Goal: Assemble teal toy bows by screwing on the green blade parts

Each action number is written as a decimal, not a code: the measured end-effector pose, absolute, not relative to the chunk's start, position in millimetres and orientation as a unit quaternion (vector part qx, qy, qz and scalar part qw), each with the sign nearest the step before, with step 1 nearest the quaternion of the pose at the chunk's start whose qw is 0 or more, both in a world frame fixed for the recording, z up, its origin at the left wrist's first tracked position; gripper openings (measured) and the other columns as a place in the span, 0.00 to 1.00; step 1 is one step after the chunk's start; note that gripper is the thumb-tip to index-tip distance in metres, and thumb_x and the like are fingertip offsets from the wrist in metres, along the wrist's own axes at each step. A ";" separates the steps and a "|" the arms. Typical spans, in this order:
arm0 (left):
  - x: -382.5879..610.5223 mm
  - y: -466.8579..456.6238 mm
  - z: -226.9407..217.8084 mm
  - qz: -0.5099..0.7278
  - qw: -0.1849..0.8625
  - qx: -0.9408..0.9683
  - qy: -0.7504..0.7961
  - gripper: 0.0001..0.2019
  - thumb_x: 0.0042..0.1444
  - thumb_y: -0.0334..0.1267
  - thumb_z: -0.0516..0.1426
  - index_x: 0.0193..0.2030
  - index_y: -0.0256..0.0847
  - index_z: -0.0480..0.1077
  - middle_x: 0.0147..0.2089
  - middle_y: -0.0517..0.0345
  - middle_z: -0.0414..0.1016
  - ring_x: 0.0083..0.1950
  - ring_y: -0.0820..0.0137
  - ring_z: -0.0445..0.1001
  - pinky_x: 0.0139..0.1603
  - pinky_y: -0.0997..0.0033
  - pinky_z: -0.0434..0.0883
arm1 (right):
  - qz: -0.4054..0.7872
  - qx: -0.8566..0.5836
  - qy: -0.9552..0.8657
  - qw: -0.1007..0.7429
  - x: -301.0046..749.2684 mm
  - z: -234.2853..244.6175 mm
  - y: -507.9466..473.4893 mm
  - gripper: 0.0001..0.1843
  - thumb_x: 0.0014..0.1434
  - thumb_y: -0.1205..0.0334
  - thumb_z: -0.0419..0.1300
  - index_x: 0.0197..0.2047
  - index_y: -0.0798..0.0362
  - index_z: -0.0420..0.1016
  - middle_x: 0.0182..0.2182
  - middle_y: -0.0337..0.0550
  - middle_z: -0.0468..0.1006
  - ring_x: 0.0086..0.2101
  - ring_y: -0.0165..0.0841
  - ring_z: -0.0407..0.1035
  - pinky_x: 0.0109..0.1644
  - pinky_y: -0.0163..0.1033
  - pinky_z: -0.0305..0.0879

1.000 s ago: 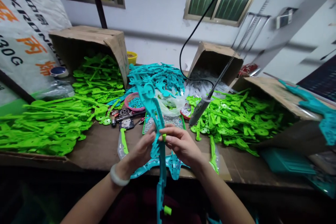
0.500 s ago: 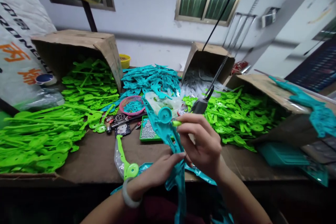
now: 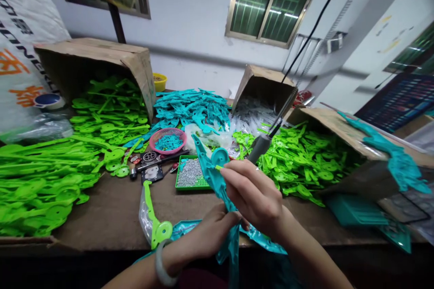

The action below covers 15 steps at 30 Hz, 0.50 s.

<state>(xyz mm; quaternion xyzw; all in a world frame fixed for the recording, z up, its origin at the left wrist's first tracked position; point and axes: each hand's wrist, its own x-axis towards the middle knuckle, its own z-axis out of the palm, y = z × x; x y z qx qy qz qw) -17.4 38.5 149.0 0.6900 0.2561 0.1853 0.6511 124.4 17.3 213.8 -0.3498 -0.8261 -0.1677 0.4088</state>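
My left hand (image 3: 213,231) grips the lower shaft of a long teal plastic part (image 3: 213,172) that stands tilted over the table's front edge. Its round disc end points up beside my right hand (image 3: 253,194). The fingers of my right hand pinch a small lime-green peg (image 3: 219,168) and hold it against the teal part just below the disc. A white bangle sits on my left wrist. More teal pieces (image 3: 257,240) lie under my hands at the table edge.
Piles of green plastic parts (image 3: 57,162) spill from a cardboard box (image 3: 91,54) at left and lie at right (image 3: 305,153). A teal pile (image 3: 193,108), a pink basket (image 3: 168,141), a green screw tray (image 3: 190,174) and a hanging electric screwdriver (image 3: 259,146) stand ahead. A green lever (image 3: 154,216) lies near.
The teal part swung from upright to tilted and came lower and closer. My right hand moved from its middle up to the disc end with the green peg. The view shifted left.
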 end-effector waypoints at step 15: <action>-22.5 28.4 122.9 0.182 0.596 0.727 0.288 0.19 0.67 0.48 0.46 0.49 0.38 0.72 0.50 0.49 0.76 0.49 0.61 0.71 0.58 0.61 0.66 | -0.079 -0.374 -0.793 0.473 114.9 202.2 10.7 0.17 0.62 0.80 0.58 0.52 0.58 0.72 0.43 0.48 0.76 0.45 0.31 0.73 0.49 0.35 0.73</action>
